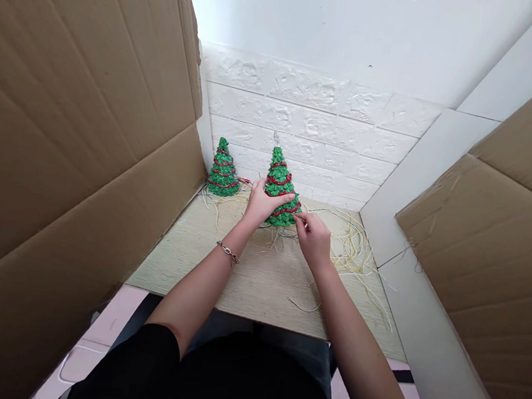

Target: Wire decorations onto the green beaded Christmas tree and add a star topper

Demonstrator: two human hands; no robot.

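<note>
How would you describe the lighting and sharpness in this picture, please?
Head view: upper white wall nearly washed out, black shirt showing little detail; head view: top-right corner dark; head view: fine detail where the right hand meets the held tree too small to resolve.

Tree: the held tree (276,181) is showing bright green, leafy tiers, widening from a narrow top to a broad base.
Red garlands: bands (280,180) are circling the foliage at several levels.
Clear tip: a see-through piece (276,138) is rising from the top.
Lean: the tree is staying nearly upright, tilting slightly toward frame left.
Place: it is occupying the centre of the frame.
Hold: the left grip (266,203) is wrapping its left side, thumb crossing the front; the right grip (297,218) is meeting its lower right edge.
</note>
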